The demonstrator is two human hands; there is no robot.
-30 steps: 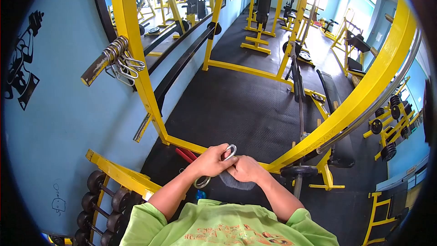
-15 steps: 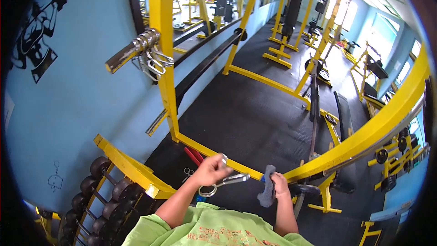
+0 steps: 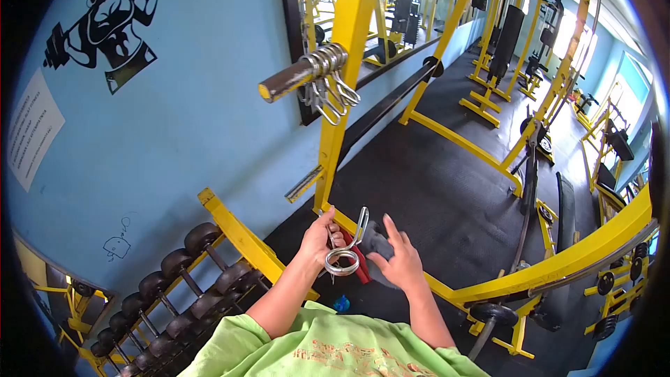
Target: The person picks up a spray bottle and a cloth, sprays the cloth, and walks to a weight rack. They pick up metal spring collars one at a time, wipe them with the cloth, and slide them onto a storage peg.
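Note:
A metal spring collar (image 3: 342, 262) with a coiled ring and two looped handles is in my left hand (image 3: 318, 239), whose fingers are wrapped round one handle. Just right of it is my right hand (image 3: 403, 258), its index finger stretched up and its thumb apart. A grey cloth (image 3: 377, 246) hangs blurred behind the right hand's thumb and palm, seemingly held there. Further up, several more spring collars (image 3: 328, 64) hang on a worn bar end (image 3: 285, 82) that sticks out from the yellow rack post (image 3: 353, 21).
A rack of black dumbbells (image 3: 178, 263) stands at the lower left by the blue wall (image 3: 202, 42). A yellow floor beam (image 3: 440, 290) runs ahead of my body. A red object (image 3: 362, 270) and a small blue item (image 3: 341, 303) lie low, beyond my shirt.
The view has turned left. The collar is now upright in my left hand. My right hand has come closer to it, its fingers more spread, with the cloth now behind it.

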